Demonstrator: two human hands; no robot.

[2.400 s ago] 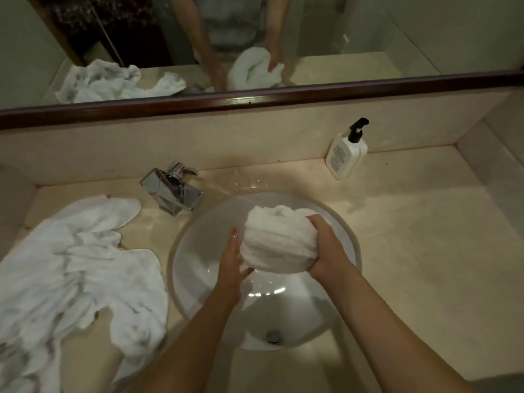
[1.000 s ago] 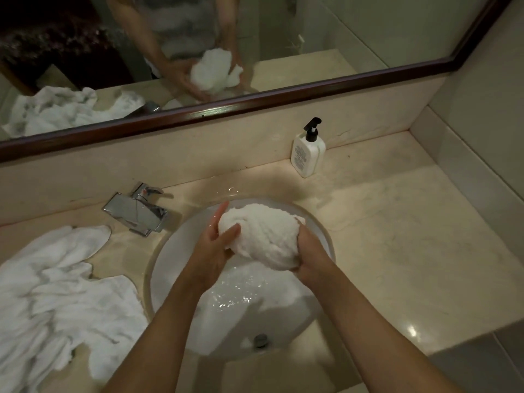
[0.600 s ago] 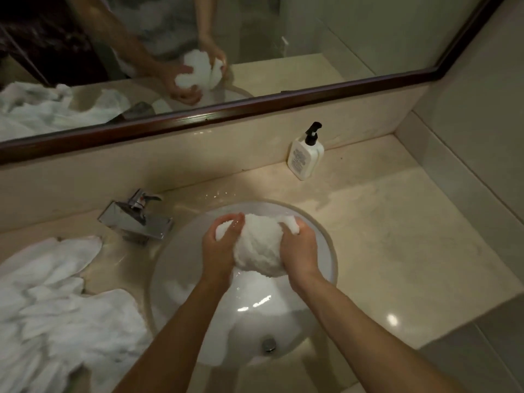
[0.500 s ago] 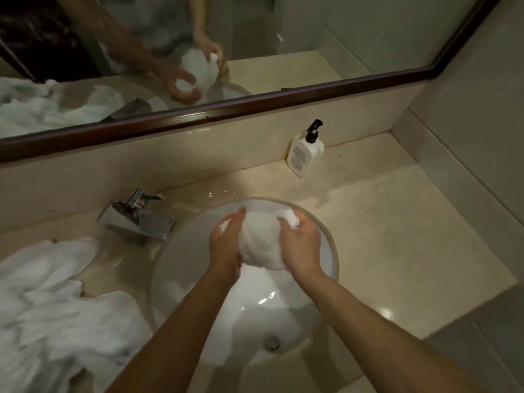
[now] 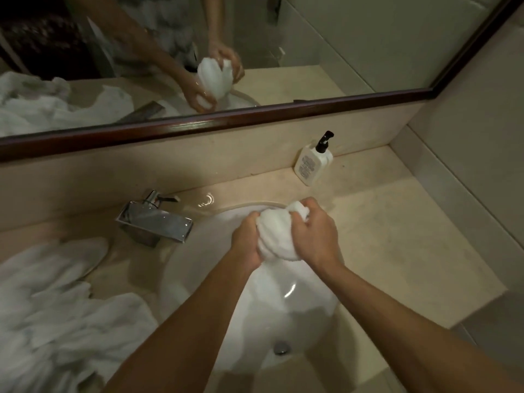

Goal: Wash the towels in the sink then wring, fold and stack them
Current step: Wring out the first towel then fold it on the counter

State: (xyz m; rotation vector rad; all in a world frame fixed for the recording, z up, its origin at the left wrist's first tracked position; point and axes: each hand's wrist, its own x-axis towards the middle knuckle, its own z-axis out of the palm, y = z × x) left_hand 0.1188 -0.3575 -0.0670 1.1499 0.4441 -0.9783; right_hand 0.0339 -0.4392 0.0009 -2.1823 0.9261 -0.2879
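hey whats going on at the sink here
A person is wringing a balled-up white towel over the white sink. The left hand and right hand each have a tight grip on it from opposite sides. A pile of loose white towels lies on the counter to the left, not yet folded or stacked. The faucet shows no running water, and a soap dispenser stands by the back wall.

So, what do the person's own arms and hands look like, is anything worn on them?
Both forearms are bare as far as the view shows: no sleeves, no gloves. On the left hand and the right hand I see no ring, watch or bracelet.
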